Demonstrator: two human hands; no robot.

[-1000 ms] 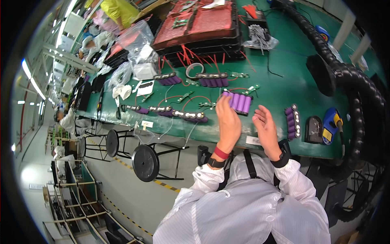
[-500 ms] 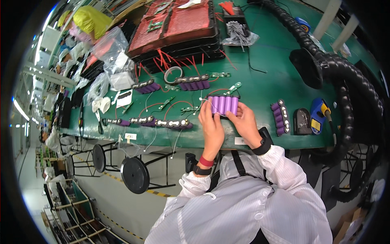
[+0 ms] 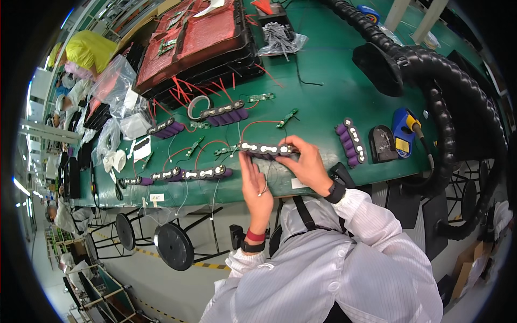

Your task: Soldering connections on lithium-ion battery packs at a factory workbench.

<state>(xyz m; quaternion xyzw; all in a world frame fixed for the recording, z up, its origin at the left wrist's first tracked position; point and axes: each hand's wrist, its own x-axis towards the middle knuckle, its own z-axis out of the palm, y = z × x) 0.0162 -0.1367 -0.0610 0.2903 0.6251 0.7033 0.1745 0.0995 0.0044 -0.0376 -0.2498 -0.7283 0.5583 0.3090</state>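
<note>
A battery pack (image 3: 266, 150) of purple cells, with metal strips along its top, stands upright in front of me at the table's near side. My right hand (image 3: 308, 166) pinches its right end between thumb and fingers. Against its left front rests my left hand (image 3: 257, 188), fingers stretched out; a thin pale wire runs by its thumb. A red wire loops from the pack to a small green circuit board (image 3: 288, 118) behind it. To the left lies a row of similar battery packs (image 3: 203, 173), each with trailing wires. The pack's underside is hidden.
A single battery pack (image 3: 350, 143), a black holder (image 3: 383, 144) and a blue soldering-iron stand (image 3: 403, 132) sit at right, beside a thick black hose (image 3: 425, 63). Black trays (image 3: 191, 56) with red lining fill the back. A tape roll (image 3: 200, 107) and scissors (image 3: 116, 184) lie left.
The battery pack has turned from cells facing me to metal strips facing up, and lowered. My left hand's fingers have straightened beside it. The whole view has shifted.
</note>
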